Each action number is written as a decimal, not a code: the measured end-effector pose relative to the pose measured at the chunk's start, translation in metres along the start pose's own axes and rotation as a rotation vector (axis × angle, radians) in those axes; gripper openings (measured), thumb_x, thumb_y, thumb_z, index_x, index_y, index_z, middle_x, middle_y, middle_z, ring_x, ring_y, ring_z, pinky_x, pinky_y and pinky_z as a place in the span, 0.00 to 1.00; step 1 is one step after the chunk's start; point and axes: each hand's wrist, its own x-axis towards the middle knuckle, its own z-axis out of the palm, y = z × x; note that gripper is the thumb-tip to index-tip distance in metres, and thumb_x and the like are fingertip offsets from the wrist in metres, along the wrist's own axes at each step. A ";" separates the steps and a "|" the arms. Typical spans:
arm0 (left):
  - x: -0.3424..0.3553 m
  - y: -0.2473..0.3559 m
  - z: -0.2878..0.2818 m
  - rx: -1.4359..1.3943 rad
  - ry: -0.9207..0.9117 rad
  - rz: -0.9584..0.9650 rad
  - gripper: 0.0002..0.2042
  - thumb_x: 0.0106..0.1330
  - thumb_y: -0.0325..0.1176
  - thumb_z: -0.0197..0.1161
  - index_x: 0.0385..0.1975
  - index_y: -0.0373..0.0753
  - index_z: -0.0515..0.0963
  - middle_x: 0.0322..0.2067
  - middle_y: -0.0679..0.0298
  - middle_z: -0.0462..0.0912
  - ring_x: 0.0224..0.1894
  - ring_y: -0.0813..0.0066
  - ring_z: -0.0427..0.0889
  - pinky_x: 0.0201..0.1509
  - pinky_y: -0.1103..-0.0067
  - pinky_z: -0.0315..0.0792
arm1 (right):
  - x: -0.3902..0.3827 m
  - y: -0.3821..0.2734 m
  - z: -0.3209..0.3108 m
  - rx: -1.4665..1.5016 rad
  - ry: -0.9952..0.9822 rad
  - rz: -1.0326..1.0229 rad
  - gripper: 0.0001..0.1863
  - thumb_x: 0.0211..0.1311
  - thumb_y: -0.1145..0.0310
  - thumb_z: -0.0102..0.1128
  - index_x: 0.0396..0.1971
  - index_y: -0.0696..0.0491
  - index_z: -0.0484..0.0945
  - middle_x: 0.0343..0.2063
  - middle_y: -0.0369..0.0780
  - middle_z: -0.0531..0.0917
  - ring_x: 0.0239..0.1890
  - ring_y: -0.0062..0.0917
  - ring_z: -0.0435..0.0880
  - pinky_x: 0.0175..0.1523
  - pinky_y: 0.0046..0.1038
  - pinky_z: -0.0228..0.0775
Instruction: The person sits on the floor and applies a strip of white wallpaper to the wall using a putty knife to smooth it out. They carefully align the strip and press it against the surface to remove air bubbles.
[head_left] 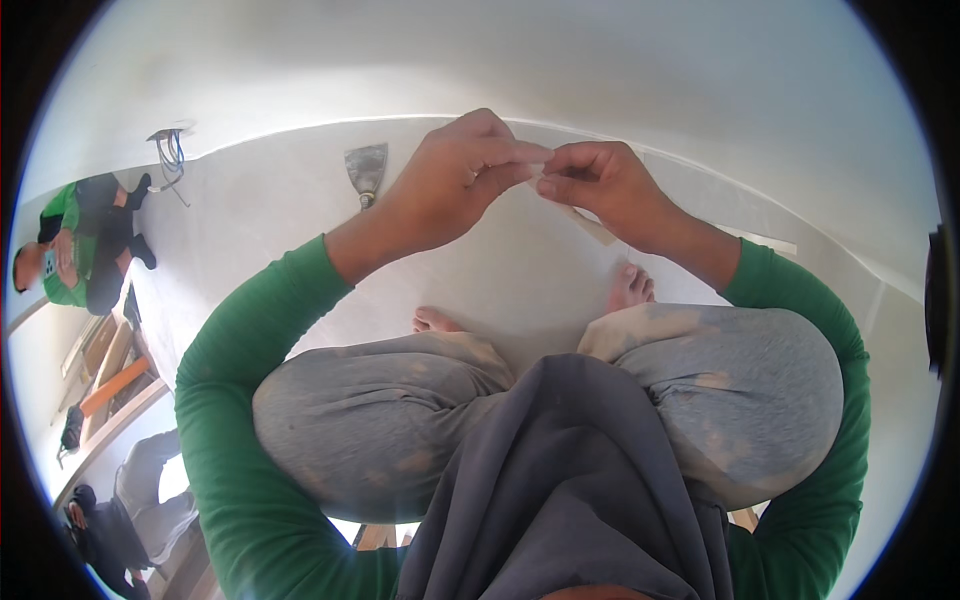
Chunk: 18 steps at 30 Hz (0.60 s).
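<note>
Scrap (537,170): small, pale, mostly covered, outline unclear; pinched at 1 o'clock from view centre.

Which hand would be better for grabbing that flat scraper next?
Probably the left hand: the scraper lies on that side and closer to it, while the right hand is farther across. Whether either hand holds something small is hard to tell.

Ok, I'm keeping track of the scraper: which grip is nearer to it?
The left grip: in this view it is just to the right of the scraper, while the right grip is farther across.
</note>
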 end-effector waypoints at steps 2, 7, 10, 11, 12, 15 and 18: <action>-0.001 -0.001 0.001 -0.063 0.008 -0.024 0.15 0.77 0.24 0.67 0.59 0.45 0.88 0.40 0.65 0.78 0.41 0.74 0.82 0.45 0.76 0.77 | 0.001 -0.003 -0.002 -0.038 -0.010 0.009 0.12 0.75 0.65 0.73 0.46 0.59 0.89 0.40 0.34 0.89 0.43 0.15 0.84 0.52 0.23 0.77; 0.001 0.005 0.003 -0.296 -0.017 -0.278 0.16 0.78 0.26 0.68 0.62 0.38 0.85 0.41 0.68 0.76 0.41 0.80 0.79 0.47 0.81 0.78 | 0.005 -0.001 0.000 -0.008 0.019 -0.047 0.15 0.75 0.66 0.71 0.53 0.61 0.88 0.40 0.34 0.89 0.45 0.15 0.85 0.53 0.24 0.78; 0.001 0.012 0.003 -0.311 -0.013 -0.355 0.19 0.76 0.27 0.71 0.65 0.35 0.81 0.40 0.68 0.80 0.41 0.82 0.81 0.49 0.82 0.79 | 0.006 0.003 0.000 0.019 0.030 -0.068 0.19 0.76 0.68 0.71 0.59 0.62 0.85 0.41 0.35 0.89 0.47 0.16 0.86 0.55 0.24 0.79; 0.001 0.013 0.002 -0.270 -0.014 -0.346 0.21 0.75 0.28 0.72 0.65 0.34 0.80 0.41 0.68 0.82 0.42 0.82 0.82 0.49 0.82 0.80 | 0.007 0.005 0.000 0.022 0.022 -0.082 0.20 0.75 0.68 0.71 0.61 0.63 0.84 0.42 0.35 0.89 0.47 0.17 0.87 0.55 0.25 0.79; 0.001 0.012 0.002 -0.256 0.003 -0.338 0.21 0.74 0.28 0.73 0.65 0.34 0.80 0.40 0.66 0.83 0.42 0.81 0.84 0.49 0.81 0.80 | 0.007 0.006 -0.001 0.026 0.013 -0.097 0.22 0.75 0.69 0.71 0.63 0.63 0.83 0.42 0.36 0.89 0.48 0.17 0.87 0.55 0.25 0.80; 0.001 0.008 0.002 -0.246 0.055 -0.338 0.20 0.73 0.28 0.74 0.62 0.33 0.79 0.40 0.63 0.88 0.43 0.80 0.87 0.48 0.81 0.81 | 0.005 -0.005 0.001 -0.001 0.003 -0.076 0.22 0.74 0.71 0.70 0.63 0.62 0.83 0.45 0.36 0.89 0.46 0.18 0.88 0.54 0.24 0.80; 0.001 0.008 0.003 -0.302 0.117 -0.373 0.16 0.70 0.29 0.77 0.53 0.33 0.80 0.41 0.61 0.88 0.42 0.77 0.89 0.45 0.79 0.82 | 0.003 -0.017 0.003 -0.008 -0.015 -0.037 0.23 0.72 0.73 0.69 0.64 0.61 0.83 0.46 0.36 0.89 0.44 0.17 0.88 0.52 0.24 0.81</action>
